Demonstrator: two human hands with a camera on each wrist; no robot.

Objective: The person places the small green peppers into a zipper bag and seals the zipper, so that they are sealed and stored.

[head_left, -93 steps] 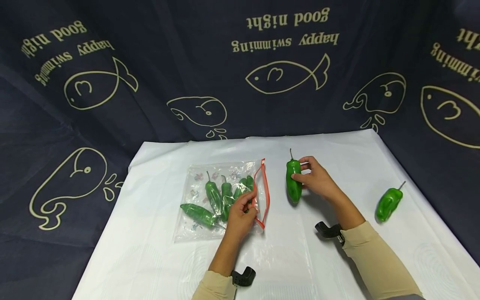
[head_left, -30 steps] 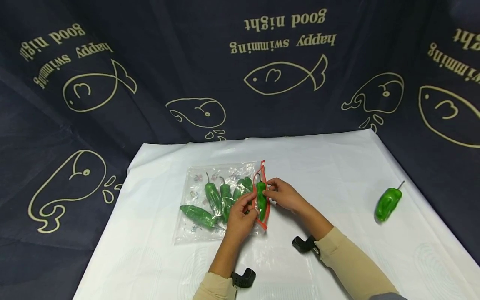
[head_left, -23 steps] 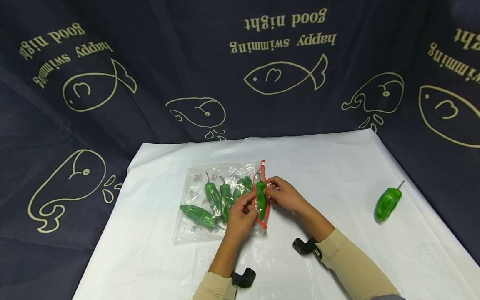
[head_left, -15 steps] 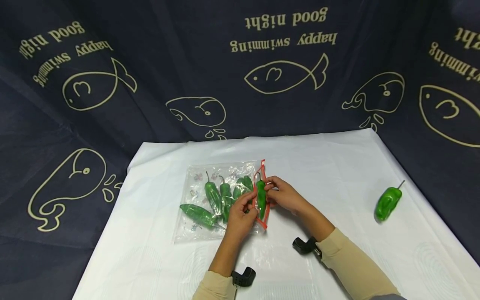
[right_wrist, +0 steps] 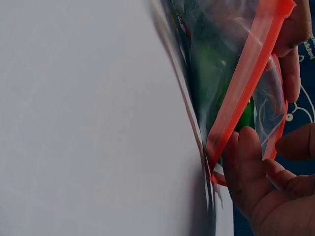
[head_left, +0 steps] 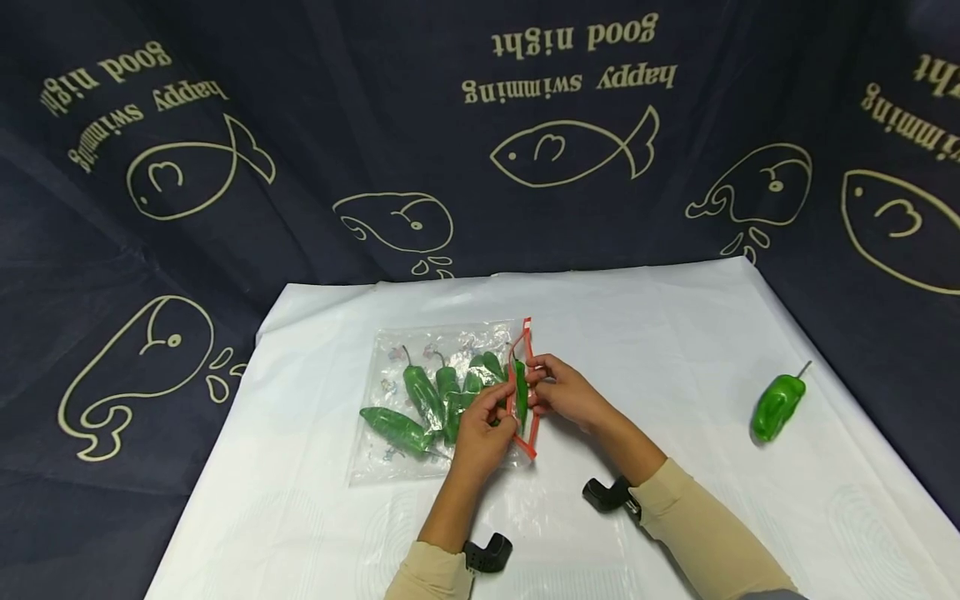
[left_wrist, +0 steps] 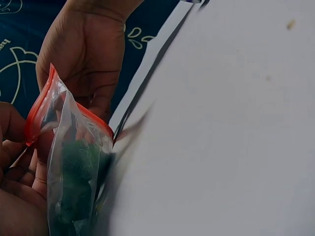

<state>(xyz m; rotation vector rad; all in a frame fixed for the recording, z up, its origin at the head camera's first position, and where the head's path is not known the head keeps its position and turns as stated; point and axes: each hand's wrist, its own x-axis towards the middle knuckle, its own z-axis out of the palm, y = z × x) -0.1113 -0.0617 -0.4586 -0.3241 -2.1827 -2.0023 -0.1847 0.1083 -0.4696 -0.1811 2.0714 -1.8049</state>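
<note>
A clear zip bag (head_left: 369, 467) with a red zip edge lies on the cloth in the head view, its mouth facing right and held apart. Several green peppers (head_left: 423, 398) are inside. My left hand (head_left: 482, 433) pinches one side of the red rim between thumb and fingers. Lengthwise in the mouth sits another green pepper (head_left: 521, 392), partly covered by the rim. My right hand (head_left: 568, 393) is at the mouth's other side, fingertips against this pepper; in the right wrist view its fingers (right_wrist: 250, 150) reach to the rim, the thumb apart from them.
One more green pepper (head_left: 778, 407) lies far to the right on the white cloth (head_left: 675, 333). A dark curtain (head_left: 300, 250) with fish drawings hangs behind the table. Each wrist carries a black camera.
My right hand has brought the pepper leftward from beside the bag into its mouth, and the pepper has slid deeper. Two peppers inside have shifted slightly left. The left hand stays at the rim.
</note>
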